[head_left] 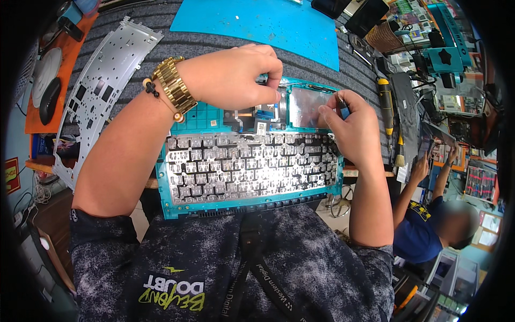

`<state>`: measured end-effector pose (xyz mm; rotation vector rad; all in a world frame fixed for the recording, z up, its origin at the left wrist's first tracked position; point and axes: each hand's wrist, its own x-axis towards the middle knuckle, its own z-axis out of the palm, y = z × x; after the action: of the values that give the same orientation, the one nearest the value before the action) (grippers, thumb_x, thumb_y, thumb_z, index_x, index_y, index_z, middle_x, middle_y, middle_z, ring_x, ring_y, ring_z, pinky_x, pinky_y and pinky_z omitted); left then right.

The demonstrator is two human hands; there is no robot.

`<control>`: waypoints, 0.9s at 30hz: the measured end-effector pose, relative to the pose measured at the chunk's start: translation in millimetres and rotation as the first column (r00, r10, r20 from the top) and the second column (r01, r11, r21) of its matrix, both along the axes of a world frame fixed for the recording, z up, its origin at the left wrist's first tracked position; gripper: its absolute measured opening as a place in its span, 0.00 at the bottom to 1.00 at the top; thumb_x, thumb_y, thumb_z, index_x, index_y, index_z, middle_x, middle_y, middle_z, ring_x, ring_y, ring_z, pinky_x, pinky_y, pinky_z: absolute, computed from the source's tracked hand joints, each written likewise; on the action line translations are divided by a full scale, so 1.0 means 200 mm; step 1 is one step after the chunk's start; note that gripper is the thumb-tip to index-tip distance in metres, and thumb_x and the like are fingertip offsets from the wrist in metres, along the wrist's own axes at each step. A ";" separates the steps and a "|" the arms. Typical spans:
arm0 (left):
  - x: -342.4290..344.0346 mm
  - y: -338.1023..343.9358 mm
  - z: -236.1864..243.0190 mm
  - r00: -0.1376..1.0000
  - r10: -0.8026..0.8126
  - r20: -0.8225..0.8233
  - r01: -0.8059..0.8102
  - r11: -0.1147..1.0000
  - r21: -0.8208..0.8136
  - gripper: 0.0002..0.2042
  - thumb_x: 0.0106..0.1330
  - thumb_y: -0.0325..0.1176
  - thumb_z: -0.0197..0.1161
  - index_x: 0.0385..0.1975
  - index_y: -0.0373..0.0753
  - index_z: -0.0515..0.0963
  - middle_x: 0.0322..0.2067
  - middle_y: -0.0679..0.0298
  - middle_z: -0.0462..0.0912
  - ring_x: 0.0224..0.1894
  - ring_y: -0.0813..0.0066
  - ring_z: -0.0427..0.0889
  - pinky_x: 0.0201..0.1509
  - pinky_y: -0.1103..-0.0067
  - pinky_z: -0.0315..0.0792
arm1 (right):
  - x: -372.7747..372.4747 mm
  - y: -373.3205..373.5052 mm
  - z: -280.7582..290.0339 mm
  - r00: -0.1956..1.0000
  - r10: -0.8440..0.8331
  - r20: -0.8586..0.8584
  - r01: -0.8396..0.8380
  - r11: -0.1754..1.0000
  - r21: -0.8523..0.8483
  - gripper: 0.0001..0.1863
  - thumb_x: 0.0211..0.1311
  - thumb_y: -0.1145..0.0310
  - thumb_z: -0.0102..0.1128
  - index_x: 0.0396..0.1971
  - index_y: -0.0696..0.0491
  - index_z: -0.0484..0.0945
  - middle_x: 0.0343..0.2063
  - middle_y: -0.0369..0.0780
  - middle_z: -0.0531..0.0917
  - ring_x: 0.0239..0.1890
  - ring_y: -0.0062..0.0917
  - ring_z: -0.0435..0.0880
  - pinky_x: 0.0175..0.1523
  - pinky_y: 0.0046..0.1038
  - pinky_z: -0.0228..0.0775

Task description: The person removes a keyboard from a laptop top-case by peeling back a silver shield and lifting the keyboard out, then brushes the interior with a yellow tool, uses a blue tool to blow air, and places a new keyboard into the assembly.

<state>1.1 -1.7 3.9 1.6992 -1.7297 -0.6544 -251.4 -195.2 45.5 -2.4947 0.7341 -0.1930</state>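
Note:
A teal laptop top case [170, 210] lies in front of me with its inner side up. Its keyboard's metal and black backing [252, 166] is exposed. Across its far middle reaches my left hand [238, 75], fingers curled down beside a ribbon cable [266, 114] and a small white label [261, 128]. Whatever those fingers grip is hidden. My right hand [351, 121] is at the far right corner, closed around a small dark and blue item [344, 109] whose kind I cannot make out. Its thumb is over a silvery flat panel [308, 109].
A perforated silver metal plate [102, 80] lies at left. Beyond the laptop part is a blue mat [257, 24]. A yellow and black screwdriver [384, 104] and a brush [400, 153] lie at right. Another person [437, 225] works at far right.

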 end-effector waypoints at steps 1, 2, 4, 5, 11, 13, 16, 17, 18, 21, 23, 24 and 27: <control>0.00 0.00 0.00 1.000 0.005 -0.004 -0.005 1.000 0.004 0.12 0.78 0.40 0.72 0.45 0.38 0.84 0.55 0.59 0.84 0.68 0.56 0.81 0.76 0.61 0.73 | 0.01 0.01 0.01 1.000 0.001 0.000 -0.001 1.000 0.001 0.07 0.69 0.73 0.74 0.40 0.60 0.88 0.36 0.45 0.89 0.35 0.31 0.87 0.43 0.34 0.78; 0.00 0.01 0.01 1.000 0.010 -0.008 -0.010 1.000 0.007 0.12 0.78 0.40 0.72 0.45 0.38 0.84 0.55 0.59 0.84 0.68 0.56 0.81 0.76 0.61 0.73 | 0.01 0.02 0.03 1.000 -0.023 -0.015 0.024 0.999 0.024 0.06 0.69 0.72 0.74 0.39 0.60 0.87 0.35 0.45 0.89 0.36 0.31 0.87 0.44 0.34 0.78; 0.00 0.01 0.02 1.000 0.015 -0.001 -0.015 1.000 0.025 0.13 0.77 0.42 0.73 0.45 0.38 0.84 0.56 0.59 0.84 0.68 0.56 0.81 0.76 0.62 0.74 | 0.00 0.02 0.04 0.998 -0.050 -0.030 0.052 0.998 0.044 0.06 0.70 0.72 0.74 0.38 0.59 0.87 0.35 0.45 0.89 0.36 0.31 0.87 0.45 0.33 0.79; 0.00 0.01 0.02 1.000 0.020 0.005 -0.020 0.999 0.043 0.14 0.77 0.43 0.74 0.45 0.38 0.84 0.56 0.59 0.84 0.69 0.56 0.81 0.76 0.62 0.74 | -0.02 0.01 0.02 0.999 -0.030 0.029 0.029 0.999 0.028 0.07 0.70 0.73 0.73 0.41 0.60 0.86 0.36 0.45 0.89 0.38 0.31 0.87 0.47 0.32 0.80; 0.01 0.09 0.05 0.996 -0.083 0.033 0.083 0.997 -0.004 0.19 0.67 0.50 0.85 0.43 0.41 0.87 0.68 0.52 0.81 0.76 0.48 0.74 0.78 0.56 0.72 | -0.08 0.14 0.08 0.981 0.090 0.174 -0.112 0.986 0.127 0.15 0.71 0.76 0.69 0.54 0.59 0.77 0.42 0.44 0.85 0.43 0.29 0.86 0.53 0.31 0.80; -0.01 0.09 0.04 0.994 -0.081 0.070 0.082 0.997 -0.001 0.19 0.65 0.50 0.86 0.41 0.42 0.88 0.70 0.51 0.79 0.77 0.46 0.73 0.79 0.55 0.71 | -0.11 0.20 0.10 0.987 0.096 0.130 -0.129 0.954 0.270 0.18 0.69 0.79 0.68 0.56 0.58 0.75 0.41 0.43 0.82 0.43 0.27 0.83 0.52 0.33 0.80; -0.02 0.10 0.03 0.990 -0.076 0.122 0.079 0.997 -0.021 0.18 0.63 0.49 0.87 0.37 0.43 0.90 0.74 0.50 0.77 0.79 0.44 0.71 0.79 0.54 0.71 | -0.13 0.27 0.18 0.982 0.190 0.007 -0.182 0.928 0.324 0.19 0.68 0.80 0.70 0.55 0.58 0.76 0.41 0.43 0.82 0.43 0.29 0.84 0.52 0.34 0.80; -0.02 0.10 0.03 0.988 -0.075 0.137 0.082 0.996 -0.043 0.17 0.63 0.47 0.88 0.36 0.43 0.90 0.75 0.50 0.77 0.79 0.44 0.71 0.78 0.55 0.72 | -0.13 0.28 0.17 0.969 0.244 0.039 -0.245 0.924 0.294 0.19 0.66 0.82 0.71 0.54 0.59 0.78 0.42 0.45 0.84 0.44 0.34 0.86 0.53 0.35 0.80; -0.02 0.10 0.03 0.988 -0.076 0.135 0.083 0.996 -0.042 0.17 0.63 0.47 0.88 0.36 0.43 0.90 0.75 0.50 0.77 0.79 0.44 0.71 0.78 0.55 0.72 | -0.13 0.30 0.17 0.969 0.243 0.038 -0.243 0.924 0.295 0.19 0.66 0.82 0.71 0.54 0.59 0.78 0.42 0.45 0.84 0.44 0.34 0.86 0.53 0.35 0.80; -0.01 0.10 0.04 0.989 -0.088 0.115 0.092 0.995 -0.026 0.14 0.64 0.44 0.87 0.37 0.42 0.90 0.77 0.49 0.76 0.79 0.45 0.72 0.77 0.56 0.74 | -0.12 0.32 0.16 0.924 0.377 0.069 -0.383 0.903 0.193 0.18 0.67 0.82 0.72 0.56 0.57 0.84 0.46 0.47 0.87 0.48 0.45 0.90 0.54 0.38 0.82; 0.01 0.10 0.03 0.995 -0.098 0.014 0.099 0.995 -0.025 0.12 0.67 0.39 0.84 0.35 0.40 0.87 0.75 0.48 0.79 0.77 0.47 0.75 0.74 0.58 0.76 | -0.12 0.33 0.14 0.912 0.405 0.064 -0.409 0.895 0.177 0.18 0.68 0.81 0.74 0.57 0.55 0.85 0.47 0.47 0.87 0.49 0.47 0.90 0.54 0.39 0.83; 0.02 0.08 0.04 0.995 -0.100 0.013 0.100 0.995 -0.024 0.12 0.67 0.39 0.84 0.35 0.40 0.87 0.75 0.48 0.79 0.77 0.47 0.75 0.74 0.58 0.76 | -0.12 0.35 0.12 0.902 0.428 0.057 -0.432 0.888 0.157 0.19 0.68 0.80 0.75 0.57 0.53 0.86 0.48 0.46 0.88 0.50 0.48 0.90 0.54 0.40 0.84; 0.05 0.05 0.04 0.993 -0.117 -0.028 0.116 0.993 -0.010 0.12 0.68 0.35 0.82 0.33 0.38 0.84 0.72 0.49 0.81 0.73 0.49 0.79 0.73 0.59 0.78 | -0.12 0.43 0.10 0.912 0.409 0.040 -0.411 0.904 0.118 0.17 0.70 0.76 0.75 0.57 0.51 0.88 0.49 0.44 0.88 0.47 0.49 0.92 0.50 0.44 0.85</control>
<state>10.6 8.9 12.3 1.5847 -1.8193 -0.7194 -275.2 -108.2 64.6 -2.4582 0.1922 -0.0111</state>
